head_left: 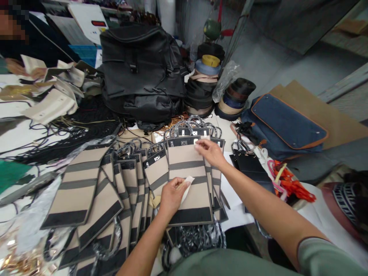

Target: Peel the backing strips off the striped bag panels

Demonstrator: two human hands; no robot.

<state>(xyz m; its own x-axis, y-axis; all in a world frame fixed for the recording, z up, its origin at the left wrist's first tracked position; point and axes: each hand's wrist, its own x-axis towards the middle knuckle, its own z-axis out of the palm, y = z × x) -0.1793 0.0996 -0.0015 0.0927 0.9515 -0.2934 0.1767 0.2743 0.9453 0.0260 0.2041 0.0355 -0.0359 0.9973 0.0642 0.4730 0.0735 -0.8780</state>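
A beige and black bag panel [186, 191] lies in front of me on top of other panels like it. My left hand [171, 196] rests over its lower half, fingers closed on a small cream-white slip [187, 184], perhaps paper or backing. At the panel's black top band, my right hand [211, 152] has its thumb and fingers pinched together beside a small white patch [196, 142]. Whatever lies between those fingertips is too small to make out. Several black handles wrapped in clear plastic [198, 122] stick out behind the panels.
More beige panels [83, 168] are stacked to the left. Behind stand a black backpack [143, 73] and rolls of webbing [204, 80]. A navy bag [287, 122] sits at the right. Black cords [94, 126] cover the left table. Another person's hand [17, 67] shows at far left.
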